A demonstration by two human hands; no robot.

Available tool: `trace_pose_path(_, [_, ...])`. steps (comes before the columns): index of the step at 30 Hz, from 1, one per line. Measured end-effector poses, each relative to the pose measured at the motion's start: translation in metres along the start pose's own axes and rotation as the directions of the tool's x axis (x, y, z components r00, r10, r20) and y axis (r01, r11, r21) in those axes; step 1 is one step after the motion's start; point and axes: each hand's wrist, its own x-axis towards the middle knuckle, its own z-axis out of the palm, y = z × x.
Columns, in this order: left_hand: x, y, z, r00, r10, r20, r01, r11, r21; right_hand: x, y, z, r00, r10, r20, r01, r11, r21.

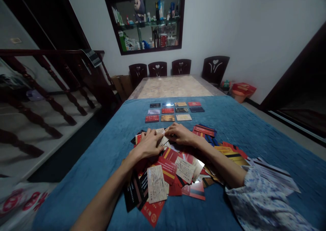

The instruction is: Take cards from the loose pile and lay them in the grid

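Card table, one entry per item, from the left of the frame to the right.

1. Blue cloth [102, 156]: it covers the near part of the table and everything below lies on it.
2. Left hand [149, 144], centre of the frame: palm down on the far edge of the heap, fingers bent and close together. The fingertips meet a pale card [162, 138].
3. Heap of cards [168, 171], lower centre: loose and overlapping, mostly red, with some black and cream. It lies under both wrists and directly below the hands.
4. Rows of cards [173, 110], just above centre: three tidy lines with small gaps, near the fingertips but apart from them. The bottom line is shorter than the two above it.
5. Right hand [182, 134]: fingers curled narrow and touching the same pale card from the other side. We cannot tell whether either hand pinches the card or only presses on it.
6. Spread of striped cards [230, 153], right of centre: they lie beyond the right forearm, untouched.

Step, as we judge it: one card is being singled out from the heap. The next move calls for freeing that card alone and carrying it up the frame to the short line, square with its neighbours.
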Motion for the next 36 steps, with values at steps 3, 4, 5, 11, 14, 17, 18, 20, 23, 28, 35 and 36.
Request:
trace_pose_path(3, [0.001, -0.001, 0.000, 1.000, 0.006, 0.007, -0.006, 1.000, -0.007, 0.000, 0.002, -0.001, 0.995, -0.101, -0.009, 0.101, 0.994, -0.040])
trace_pose_path(4, [0.001, -0.001, 0.000, 1.000, 0.003, 0.008, -0.003, 1.000, -0.009, 0.000, 0.002, -0.001, 0.992, -0.128, -0.020, 0.127, 0.990, -0.067])
trace_pose_path(5, [0.001, -0.001, 0.000, 1.000, 0.000, 0.008, 0.000, 1.000, -0.009, 0.000, 0.003, -0.001, 0.988, -0.152, -0.035, 0.149, 0.984, -0.095])
trace_pose_path(11, [0.002, -0.004, -0.002, 1.000, -0.008, -0.011, 0.008, 0.999, -0.039, -0.001, 0.007, -0.003, 0.959, -0.247, -0.140, 0.216, 0.955, -0.205])
trace_pose_path(14, [0.002, -0.004, -0.004, 1.000, -0.003, -0.021, 0.002, 0.999, -0.050, -0.001, 0.008, -0.003, 0.944, -0.256, -0.206, 0.215, 0.956, -0.199])
trace_pose_path(17, [0.002, -0.003, -0.007, 0.999, 0.000, -0.032, -0.002, 0.998, -0.062, -0.002, 0.008, -0.003, 0.931, -0.243, -0.274, 0.205, 0.966, -0.160])
trace_pose_path(18, [0.002, -0.002, -0.009, 0.999, 0.000, -0.041, -0.003, 0.997, -0.072, -0.002, 0.008, -0.003, 0.929, -0.235, -0.285, 0.201, 0.969, -0.144])
trace_pose_path(20, [0.003, -0.003, -0.011, 0.998, 0.003, -0.066, -0.010, 0.995, -0.103, -0.002, 0.008, -0.002, 0.932, -0.217, -0.291, 0.192, 0.975, -0.112])
trace_pose_path(23, [0.004, -0.007, -0.014, 0.993, -0.004, -0.117, -0.015, 0.986, -0.169, -0.002, 0.007, -0.001, 0.942, -0.169, -0.290, 0.152, 0.985, -0.080])
trace_pose_path(28, [0.007, -0.015, -0.015, 0.986, -0.040, -0.164, 0.005, 0.978, -0.209, -0.002, 0.006, 0.000, 0.960, -0.059, -0.274, 0.046, 0.997, -0.055])
trace_pose_path(35, [0.011, -0.020, -0.007, 0.977, -0.074, -0.199, 0.039, 0.984, -0.174, -0.002, 0.006, 0.004, 0.963, -0.021, -0.270, 0.012, 0.999, -0.036])
trace_pose_path(36, [0.011, -0.021, -0.006, 0.977, -0.070, -0.202, 0.032, 0.982, -0.185, -0.002, 0.006, 0.005, 0.961, -0.026, -0.276, 0.018, 0.999, -0.032])
